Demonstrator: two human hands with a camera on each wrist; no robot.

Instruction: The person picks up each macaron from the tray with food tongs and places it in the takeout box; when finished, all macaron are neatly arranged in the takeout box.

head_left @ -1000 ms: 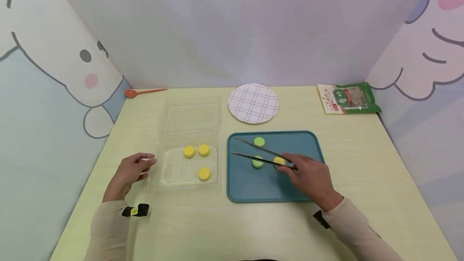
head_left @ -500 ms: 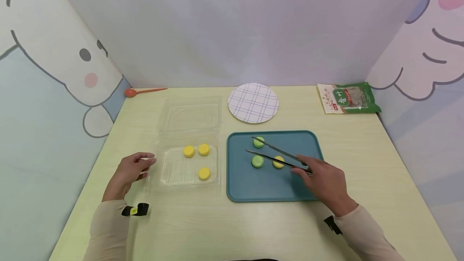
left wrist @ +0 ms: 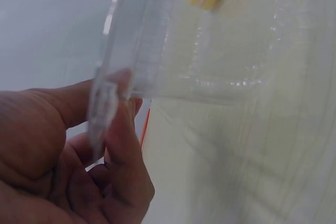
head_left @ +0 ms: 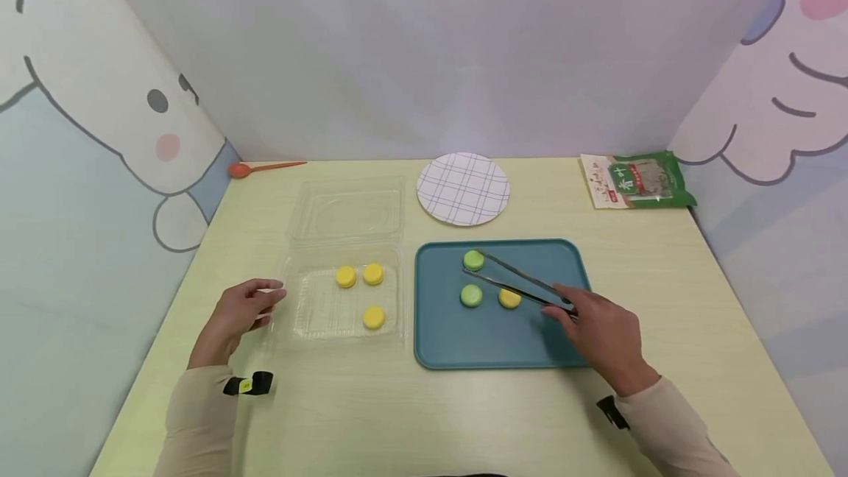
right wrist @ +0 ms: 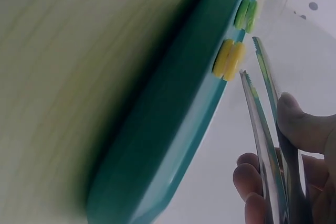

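Gripping silver metal tongs (right wrist: 262, 140), tips apart, the right hand (head_left: 606, 333) could — dipping crookedly — knock a round green macaron (head_left: 472, 296); the left hand (head_left: 238, 313) pinches a clear plastic box (head_left: 318, 315).

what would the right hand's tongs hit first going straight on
Probably the farther green macaron, seen between the tips of the tongs in the head view; their height is unclear, so they might pass over it.
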